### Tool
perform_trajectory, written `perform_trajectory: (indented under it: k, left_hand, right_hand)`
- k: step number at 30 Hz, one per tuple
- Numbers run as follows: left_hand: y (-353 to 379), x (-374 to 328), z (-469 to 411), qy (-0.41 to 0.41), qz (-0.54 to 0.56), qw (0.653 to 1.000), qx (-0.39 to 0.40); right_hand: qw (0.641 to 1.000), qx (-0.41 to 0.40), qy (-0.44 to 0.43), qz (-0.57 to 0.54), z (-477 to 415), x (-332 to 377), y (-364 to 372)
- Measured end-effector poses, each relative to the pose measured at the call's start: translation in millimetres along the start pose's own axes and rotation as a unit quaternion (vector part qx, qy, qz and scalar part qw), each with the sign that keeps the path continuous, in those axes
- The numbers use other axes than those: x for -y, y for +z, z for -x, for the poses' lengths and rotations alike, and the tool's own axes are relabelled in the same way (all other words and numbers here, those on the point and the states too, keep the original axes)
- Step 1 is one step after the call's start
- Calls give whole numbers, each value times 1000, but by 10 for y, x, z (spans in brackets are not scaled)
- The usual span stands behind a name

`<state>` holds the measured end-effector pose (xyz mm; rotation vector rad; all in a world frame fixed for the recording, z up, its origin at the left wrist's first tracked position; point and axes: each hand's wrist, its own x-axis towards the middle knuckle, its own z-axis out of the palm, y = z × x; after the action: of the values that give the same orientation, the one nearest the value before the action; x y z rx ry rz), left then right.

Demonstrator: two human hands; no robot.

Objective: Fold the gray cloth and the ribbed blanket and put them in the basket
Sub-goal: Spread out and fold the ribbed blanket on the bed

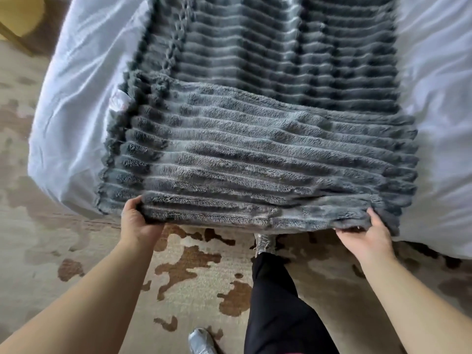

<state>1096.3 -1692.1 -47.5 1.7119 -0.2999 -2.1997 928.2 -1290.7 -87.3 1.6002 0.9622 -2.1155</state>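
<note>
The left grip (139, 222), a bare hand, grasps the near left corner of the ribbed blanket (255, 154). The right grip (367, 235) grasps the near right corner, fingers curled round the edge. The blanket is dark gray plush with raised crosswise ribs. It lies lengthwise on the bed (76, 98) over a white sheet, its near section forming an upper layer at the bed's edge. Both forearms extend forward above the patterned carpet (199, 277).

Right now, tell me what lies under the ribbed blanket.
The ribbed blanket lies on a white bed sheet, seen at both sides. The left hand and right hand grip its near edge. Anything else beneath is covered.
</note>
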Motion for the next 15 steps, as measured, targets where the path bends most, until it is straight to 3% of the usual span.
perform_trajectory:
  k: [5, 10, 15]
  left_hand:
    - [49, -297, 548, 20, -11, 996, 81]
    - [197, -648, 1229, 66, -5, 985, 162]
    - [-177, -690, 1601, 84, 75, 976, 186]
  right_hand:
    - [992, -31, -110, 62, 743, 235, 10]
    - [976, 73, -203, 25, 1656, 563, 5]
    - [955, 103, -279, -7, 2212, 554, -409]
